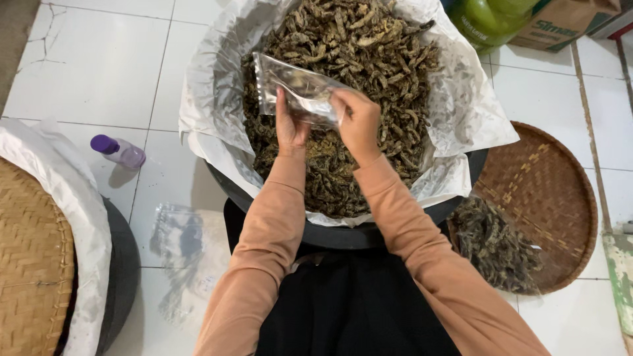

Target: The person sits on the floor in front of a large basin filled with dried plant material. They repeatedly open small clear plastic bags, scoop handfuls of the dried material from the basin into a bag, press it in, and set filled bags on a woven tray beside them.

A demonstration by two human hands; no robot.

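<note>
- Your left hand (290,125) and right hand (359,122) both pinch the near edge of a clear bag (297,92): each grip is clamped on it.
- The bag hangs over the dried pieces (369,53) heaped in the paper-lined basin (343,234).
- The bag's long axis runs up and left, away from your fingers; both hands sit equally near.
- The pieces lie directly beneath and beyond the bag.
- A filled bag (494,247) rests on the woven tray (554,191) to your right; a purple-capped bottle (119,151) lies on the floor to your left.
</note>
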